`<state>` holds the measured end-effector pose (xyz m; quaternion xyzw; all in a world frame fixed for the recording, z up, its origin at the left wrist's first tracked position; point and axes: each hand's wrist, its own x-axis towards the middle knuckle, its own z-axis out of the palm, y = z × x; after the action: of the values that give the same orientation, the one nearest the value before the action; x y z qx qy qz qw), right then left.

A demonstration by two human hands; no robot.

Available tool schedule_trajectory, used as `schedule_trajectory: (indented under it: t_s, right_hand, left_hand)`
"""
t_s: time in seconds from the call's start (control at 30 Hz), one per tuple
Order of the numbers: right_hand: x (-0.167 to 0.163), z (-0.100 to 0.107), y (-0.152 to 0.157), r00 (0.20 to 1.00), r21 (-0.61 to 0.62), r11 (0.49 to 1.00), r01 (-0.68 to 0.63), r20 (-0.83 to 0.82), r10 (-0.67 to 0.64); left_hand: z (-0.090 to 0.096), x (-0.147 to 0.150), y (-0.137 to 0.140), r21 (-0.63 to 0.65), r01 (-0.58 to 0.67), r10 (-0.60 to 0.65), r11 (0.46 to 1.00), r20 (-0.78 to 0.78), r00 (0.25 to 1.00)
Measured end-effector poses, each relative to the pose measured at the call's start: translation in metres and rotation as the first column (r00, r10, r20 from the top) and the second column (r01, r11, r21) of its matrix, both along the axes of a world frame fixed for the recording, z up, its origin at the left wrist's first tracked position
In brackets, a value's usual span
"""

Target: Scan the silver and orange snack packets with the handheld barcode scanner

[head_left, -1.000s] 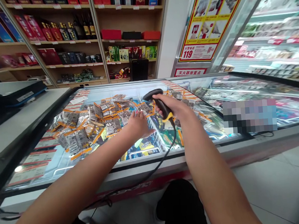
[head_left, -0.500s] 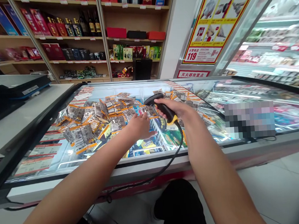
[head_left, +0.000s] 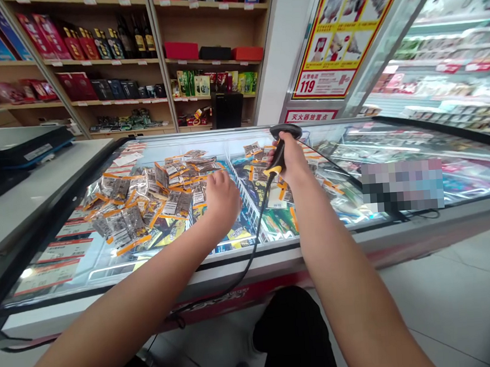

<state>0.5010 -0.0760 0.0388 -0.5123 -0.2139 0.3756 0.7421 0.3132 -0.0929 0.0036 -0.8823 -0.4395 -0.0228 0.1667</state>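
Observation:
My right hand [head_left: 289, 155] is wrapped round the handle of a black and yellow barcode scanner [head_left: 277, 158], holding it above the right side of the glass freezer top [head_left: 125, 270]. The scanner's cable [head_left: 255, 244] hangs down toward the front edge. My left hand [head_left: 224, 199] is over the middle of the glass, its fingers curled in; what they grip, if anything, is hidden. Just beside it lie small clear packets with orange edges [head_left: 177, 204], heaped on the left. More such packets [head_left: 285, 192] are scattered around and beneath my right hand.
At the left stands a counter with a dark scale-like device [head_left: 24, 146]. Shelves [head_left: 213, 35] of bottles and boxes rise behind the freezer. A red and yellow poster [head_left: 344, 37] is on the right, near a refrigerated display [head_left: 450, 68]. Paper slips [head_left: 65, 246] show at the glass's left.
My right hand has lifted the scanner up and to the right, away from the left hand. My left hand's fingers, spread before, are now curled in. The view has shifted slightly.

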Motion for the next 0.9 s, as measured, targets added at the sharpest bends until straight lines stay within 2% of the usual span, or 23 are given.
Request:
schedule_trajectory:
  t_s: [0.07,0.17,0.23,0.33,0.5,0.67,0.8,0.9]
  right_hand:
    - [0.004,-0.001,0.002,0.998,0.058,0.997,0.043,-0.046,-0.04]
    - [0.008,-0.002,0.003,0.997,0.084,0.995,0.06,-0.059,-0.055]
    - [0.008,-0.002,0.003,0.998,0.074,0.996,0.049,-0.048,-0.045]
    - [0.007,-0.002,0.002,0.999,0.062,0.997,0.035,-0.042,-0.032]
    - [0.003,0.0,0.002,1.0,0.037,0.999,0.018,-0.014,-0.017]
    - [0.0,0.0,0.001,1.0,0.03,1.0,0.005,-0.001,-0.005]
    - [-0.002,-0.001,0.002,1.0,0.029,1.0,-0.005,0.015,0.005]
    - [-0.003,0.0,0.001,1.0,0.029,1.0,-0.004,0.014,0.003]
  left_hand:
    - [-0.006,0.012,0.006,0.001,0.128,-0.128,0.992,0.053,0.99]
    - [-0.014,0.029,0.02,-0.064,0.339,-0.333,0.939,0.089,0.939]
    - [-0.019,0.036,0.027,-0.133,0.39,-0.382,0.911,0.087,0.92]
    - [-0.024,0.035,0.031,-0.172,0.369,-0.359,0.914,0.085,0.929]
    - [-0.032,0.026,0.032,-0.104,0.332,-0.32,0.938,0.116,0.94]
    - [-0.029,0.025,0.032,-0.137,0.303,-0.279,0.943,0.169,0.945]
    - [-0.023,0.026,0.021,-0.039,0.342,-0.328,0.939,0.199,0.924]
    - [-0.025,0.027,0.009,0.026,0.459,-0.456,0.888,0.188,0.87]
